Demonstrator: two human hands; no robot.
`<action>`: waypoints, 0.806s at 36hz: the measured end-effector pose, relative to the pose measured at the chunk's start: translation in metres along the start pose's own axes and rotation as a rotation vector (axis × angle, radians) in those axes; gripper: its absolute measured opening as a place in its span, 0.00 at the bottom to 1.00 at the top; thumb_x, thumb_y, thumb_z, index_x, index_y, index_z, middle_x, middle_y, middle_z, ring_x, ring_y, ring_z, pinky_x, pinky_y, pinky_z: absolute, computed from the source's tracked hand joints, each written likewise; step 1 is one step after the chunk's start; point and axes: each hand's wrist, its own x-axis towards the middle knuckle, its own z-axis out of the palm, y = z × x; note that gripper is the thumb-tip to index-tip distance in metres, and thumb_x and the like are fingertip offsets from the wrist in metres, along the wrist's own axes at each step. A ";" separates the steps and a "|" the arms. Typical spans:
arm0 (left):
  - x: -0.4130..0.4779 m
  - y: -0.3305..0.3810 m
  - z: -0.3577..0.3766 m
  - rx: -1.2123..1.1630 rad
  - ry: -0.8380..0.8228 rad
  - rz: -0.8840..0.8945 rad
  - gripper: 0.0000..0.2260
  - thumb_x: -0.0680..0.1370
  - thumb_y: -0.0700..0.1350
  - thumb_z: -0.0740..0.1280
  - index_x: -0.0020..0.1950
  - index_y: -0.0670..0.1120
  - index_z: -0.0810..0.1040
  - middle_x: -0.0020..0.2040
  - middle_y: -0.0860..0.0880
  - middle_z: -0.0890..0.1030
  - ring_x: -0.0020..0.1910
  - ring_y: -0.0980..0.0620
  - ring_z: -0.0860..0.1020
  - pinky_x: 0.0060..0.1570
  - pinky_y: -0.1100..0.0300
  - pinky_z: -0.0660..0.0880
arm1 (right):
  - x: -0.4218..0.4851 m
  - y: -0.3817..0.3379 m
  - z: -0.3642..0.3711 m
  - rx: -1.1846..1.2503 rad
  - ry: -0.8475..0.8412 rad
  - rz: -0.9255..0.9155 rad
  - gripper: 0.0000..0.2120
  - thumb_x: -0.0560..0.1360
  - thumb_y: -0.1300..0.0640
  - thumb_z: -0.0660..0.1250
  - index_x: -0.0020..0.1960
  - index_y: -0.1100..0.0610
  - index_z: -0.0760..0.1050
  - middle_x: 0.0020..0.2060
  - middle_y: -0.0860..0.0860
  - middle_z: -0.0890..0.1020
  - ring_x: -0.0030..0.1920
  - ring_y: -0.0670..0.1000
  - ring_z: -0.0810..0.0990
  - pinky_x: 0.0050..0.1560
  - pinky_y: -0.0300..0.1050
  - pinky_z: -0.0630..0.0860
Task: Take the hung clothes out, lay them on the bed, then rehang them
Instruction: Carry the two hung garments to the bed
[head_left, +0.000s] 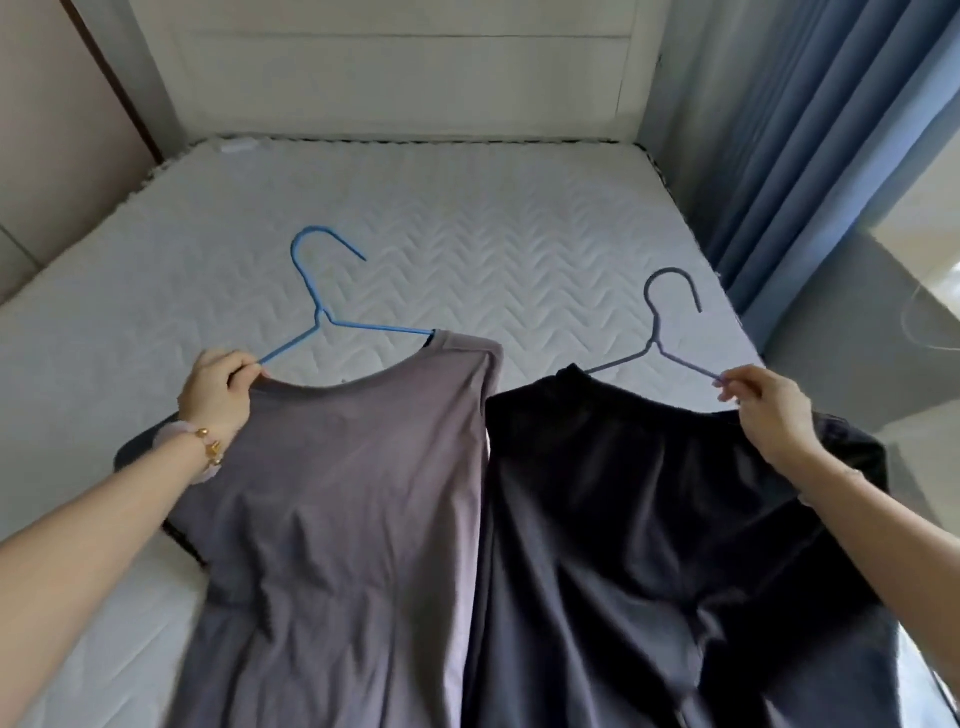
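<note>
Mauve top (353, 493), black top (649, 519) lie on the bed (467, 218). Left hand (218, 395) fingers pinch blue hanger (322, 312), right hand (769, 410) grey hanger (657, 343); probably rehanging next.

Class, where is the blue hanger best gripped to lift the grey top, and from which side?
Probably the neck under the hook of the blue hanger, from above: bare and central, so the grey top would hang level. The left hand pinches one arm.

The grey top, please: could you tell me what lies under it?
Beneath the grey top the edge of a dark item shows on the mattress; the rest is covered. The blue hanger has one arm inside its shoulder, the other held by the left hand.
</note>
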 end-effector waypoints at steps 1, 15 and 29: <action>0.005 -0.007 0.013 -0.006 0.011 -0.011 0.10 0.79 0.39 0.60 0.48 0.37 0.81 0.55 0.35 0.75 0.52 0.46 0.72 0.57 0.55 0.66 | 0.005 0.008 0.014 -0.001 -0.003 -0.006 0.11 0.75 0.64 0.59 0.41 0.51 0.76 0.37 0.50 0.81 0.47 0.55 0.79 0.63 0.57 0.69; 0.044 -0.049 0.166 0.251 -0.147 -0.120 0.18 0.79 0.43 0.61 0.68 0.44 0.71 0.66 0.35 0.69 0.65 0.35 0.68 0.66 0.49 0.63 | 0.035 0.081 0.147 -0.472 -0.342 -0.091 0.24 0.78 0.57 0.59 0.73 0.57 0.61 0.67 0.58 0.73 0.67 0.61 0.69 0.67 0.53 0.65; -0.157 -0.078 0.105 -0.399 -0.448 -0.518 0.08 0.79 0.36 0.59 0.47 0.44 0.76 0.46 0.39 0.82 0.42 0.45 0.79 0.36 0.64 0.72 | -0.158 0.044 0.118 -0.013 -0.562 0.234 0.09 0.76 0.61 0.61 0.46 0.52 0.79 0.37 0.50 0.85 0.42 0.52 0.83 0.49 0.46 0.76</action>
